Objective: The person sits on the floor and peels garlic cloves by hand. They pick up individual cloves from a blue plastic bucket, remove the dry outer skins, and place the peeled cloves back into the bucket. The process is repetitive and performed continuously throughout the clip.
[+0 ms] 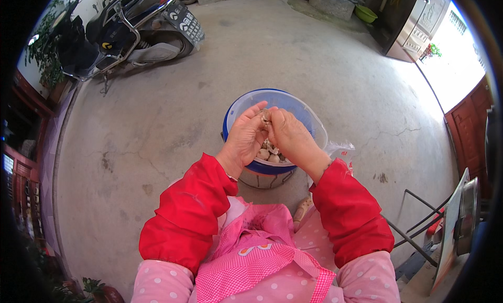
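Note:
Over a translucent plastic basin (320, 132), my left hand (247, 134) and my right hand (289, 130) meet. Between their fingers is a small pale-brown piece, apparently a garlic bulb (265, 115), largely covered by the fingers. My left hand cups it with the index finger raised; my right fingers pinch at it from the other side. Below the hands, several whitish garlic bulbs (268, 155) or similar round pieces lie in the basin, partly hidden. The basin rests in a blue one (271, 169), which stands on a wire-legged stand (267, 182).
A clear plastic bag (341, 149) hangs right of the basin. A scooter (137, 35) is parked at upper left, a metal cabinet (418, 26) and green bowl (366, 14) stand at upper right. A folding frame with dark legs (422, 224) is at lower right.

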Motion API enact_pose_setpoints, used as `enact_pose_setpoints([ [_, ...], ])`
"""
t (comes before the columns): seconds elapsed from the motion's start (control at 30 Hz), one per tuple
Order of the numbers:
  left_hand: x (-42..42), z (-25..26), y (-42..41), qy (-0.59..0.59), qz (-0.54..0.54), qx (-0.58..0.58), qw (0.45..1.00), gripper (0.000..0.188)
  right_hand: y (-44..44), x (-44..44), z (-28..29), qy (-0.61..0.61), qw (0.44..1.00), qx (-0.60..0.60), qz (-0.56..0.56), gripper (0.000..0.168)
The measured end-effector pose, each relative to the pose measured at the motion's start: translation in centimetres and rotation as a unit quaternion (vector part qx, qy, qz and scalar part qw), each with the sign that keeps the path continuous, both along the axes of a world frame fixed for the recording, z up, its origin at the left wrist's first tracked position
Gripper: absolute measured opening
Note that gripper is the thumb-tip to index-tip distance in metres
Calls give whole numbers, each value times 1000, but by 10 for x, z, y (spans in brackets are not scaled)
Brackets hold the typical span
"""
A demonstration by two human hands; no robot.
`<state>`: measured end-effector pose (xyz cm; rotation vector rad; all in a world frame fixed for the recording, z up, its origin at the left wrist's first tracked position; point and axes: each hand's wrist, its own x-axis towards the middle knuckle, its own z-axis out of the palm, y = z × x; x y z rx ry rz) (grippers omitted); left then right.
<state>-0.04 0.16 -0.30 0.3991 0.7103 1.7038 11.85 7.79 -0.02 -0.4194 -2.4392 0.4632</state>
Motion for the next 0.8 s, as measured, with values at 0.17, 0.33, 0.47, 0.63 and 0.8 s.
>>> enact_pose_setpoints([
  [0.17,-1,-6,-2,-4,-25,31,999,40,1,2,5,-21,998,-58,-9,13],
  [0.33,7,3,0,-4,-5,7,1000,40,-2,10,11,25,983,-183,6,13],
  [0.47,8,11,0,7,-28,18,999,38,9,16,13,76,888,-454,15,18],
  [0.63,4,12,-1,18,-40,21,999,46,13,22,19,152,713,-680,74,19],
  [0.8,1,3,3,215,27,-18,976,34,21,26,17,193,662,-717,100,24],
])
